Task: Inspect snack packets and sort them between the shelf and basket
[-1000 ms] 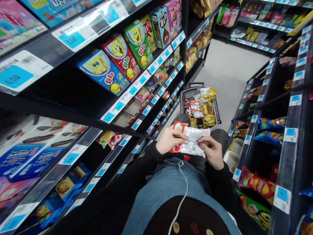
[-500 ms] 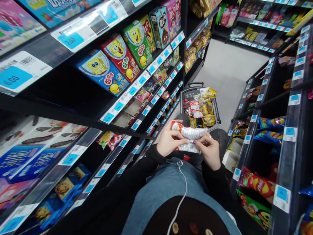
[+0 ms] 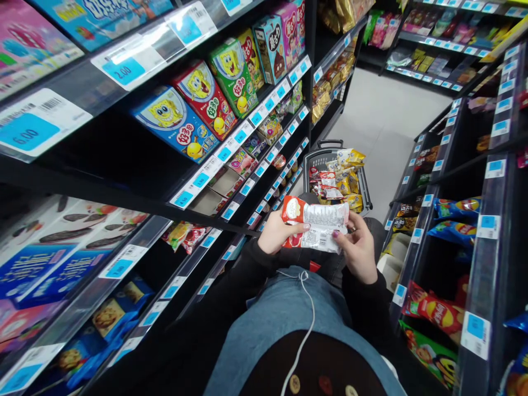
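Between my two hands is a red and white snack bag (image 3: 319,220), its printed back with a barcode turned up toward me. My left hand (image 3: 275,231) grips the red end, the thumb lying across the front. At the white end, my right hand (image 3: 358,245) pinches the edge between thumb and fingers. The bag looks flat and lies above my lap. Just beyond it stands a grey shopping basket (image 3: 306,170) holding several yellow packets (image 3: 350,158) and red-and-white packets (image 3: 328,177). The basket's near side is hidden behind the bag and my knees.
Close on the left rises a shelf unit with cartoon snack boxes (image 3: 206,93) and price tags (image 3: 124,70). Along the right runs another rack with chip bags (image 3: 435,311). Grey floor (image 3: 383,110) stretches ahead to a far shelf (image 3: 437,41). A white cord (image 3: 311,313) hangs over my apron.
My fingers have moved apart from the bag's middle to its two ends. The bag, bunched before, is now spread flat with more of its printed back showing.
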The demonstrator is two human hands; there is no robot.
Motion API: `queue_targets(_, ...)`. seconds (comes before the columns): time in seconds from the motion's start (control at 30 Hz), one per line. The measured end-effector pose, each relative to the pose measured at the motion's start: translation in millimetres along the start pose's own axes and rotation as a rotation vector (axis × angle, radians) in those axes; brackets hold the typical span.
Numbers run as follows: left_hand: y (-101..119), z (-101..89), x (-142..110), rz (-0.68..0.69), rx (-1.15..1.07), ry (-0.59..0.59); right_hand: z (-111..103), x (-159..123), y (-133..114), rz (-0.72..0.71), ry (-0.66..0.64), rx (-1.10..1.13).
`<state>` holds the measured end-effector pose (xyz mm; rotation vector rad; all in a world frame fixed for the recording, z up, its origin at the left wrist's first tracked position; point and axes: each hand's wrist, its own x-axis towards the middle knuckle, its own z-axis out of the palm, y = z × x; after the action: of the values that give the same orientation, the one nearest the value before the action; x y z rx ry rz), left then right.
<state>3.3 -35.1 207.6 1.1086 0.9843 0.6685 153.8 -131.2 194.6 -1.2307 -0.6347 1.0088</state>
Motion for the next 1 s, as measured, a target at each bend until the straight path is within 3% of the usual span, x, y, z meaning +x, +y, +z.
queue_targets(0.07, -1, 0.3, 0, -0.109, -0.104, -0.036, -6, 0, 0, 0.027, -0.026, 0.010)
queue_targets(0.33, 6, -2.4, -6, -0.230, -0.333, -0.208, -15, 0, -1, 0.097, 0.020, 0.123)
queue_targets(0.67, 12, -8.1, -11, -0.273, -0.544, -0.354, -12, -5, -5, 0.073, 0.056, 0.150)
queue_targets(1.0, 10, -5.9, -12, -0.295, -0.567, -0.379, -16, -7, -3, -0.014, 0.151, 0.081)
